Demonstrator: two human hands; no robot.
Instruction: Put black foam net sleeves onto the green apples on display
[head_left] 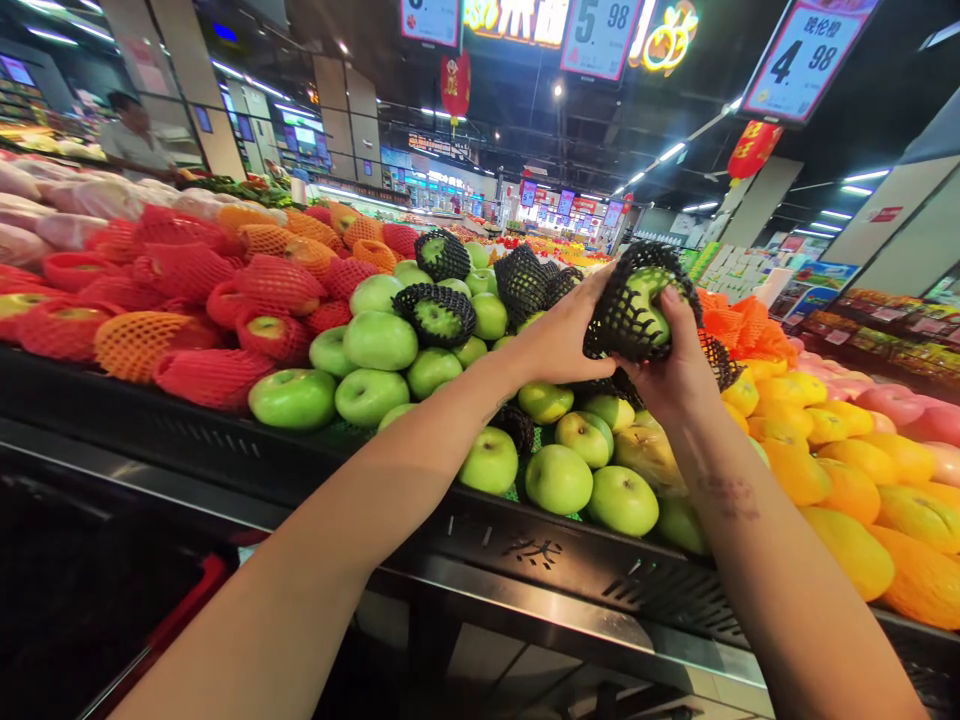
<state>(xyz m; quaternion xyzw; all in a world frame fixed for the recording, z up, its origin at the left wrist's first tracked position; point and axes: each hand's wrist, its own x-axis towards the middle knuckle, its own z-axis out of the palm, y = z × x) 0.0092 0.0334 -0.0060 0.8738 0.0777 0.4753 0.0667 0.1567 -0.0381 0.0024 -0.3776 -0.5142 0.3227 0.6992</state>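
A green apple (649, 298) in a black foam net (613, 312) is raised above the fruit display between my two hands. My left hand (564, 335) is closed on its left side, with the fingers hidden behind the net. From the right, my right hand (671, 365) grips it, the thumb pressed on the bare green skin where the net opens. Loose green apples (559, 480) are heaped below and to the left. Among them sit several more in black nets, such as a netted apple (435, 314).
Apples in red foam nets (262, 285) fill the left, beside a few orange nets (142, 345). Oranges (847, 490) lie at the right. A black display edge (540, 550) with a metal rail runs along the front. A person (133, 135) is far left. Price signs (806, 60) hang overhead.
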